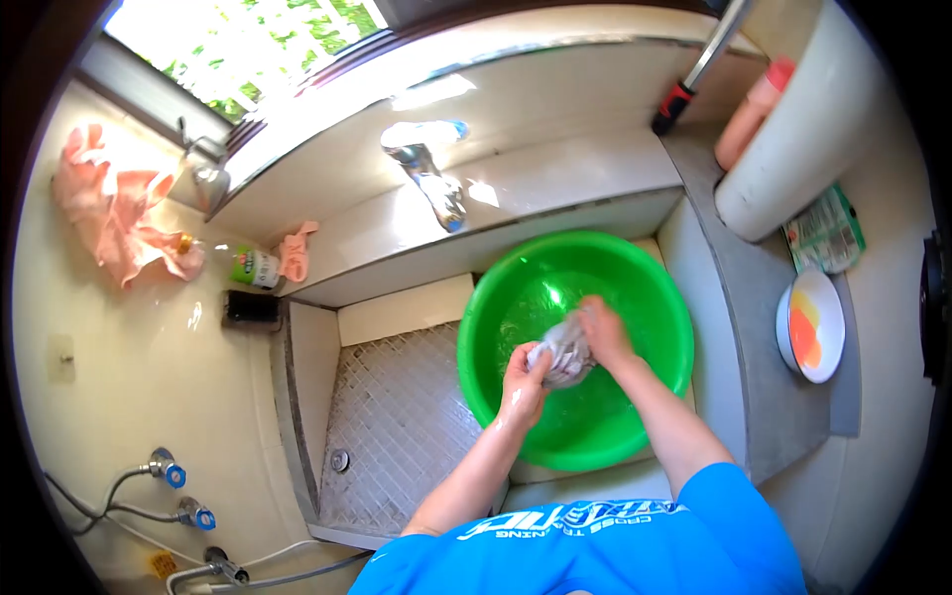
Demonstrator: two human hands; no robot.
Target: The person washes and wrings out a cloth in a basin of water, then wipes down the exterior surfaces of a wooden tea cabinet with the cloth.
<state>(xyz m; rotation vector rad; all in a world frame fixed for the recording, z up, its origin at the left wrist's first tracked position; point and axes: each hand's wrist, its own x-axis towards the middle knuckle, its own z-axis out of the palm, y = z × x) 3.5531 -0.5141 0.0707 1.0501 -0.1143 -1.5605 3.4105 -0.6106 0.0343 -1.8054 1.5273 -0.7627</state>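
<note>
Over a round green basin [476,397], both of my hands are on a bunched, light-coloured wet cloth [565,354]. My left hand [524,382] is closed on the left end of the cloth, thumb on top. At the cloth's upper right, my right hand [603,330] grips it too, its fingers somewhat blurred by motion. Below the cloth, the bottom of the basin shows bright reflections that look like water.
The basin stands in a tiled sink with a drain [340,460]. A metal faucet [434,183] juts from the back wall. On the right ledge are a white bowl [831,342], a green packet [825,233] and a pink bottle [751,119]. Pink gloves [124,213] hang left.
</note>
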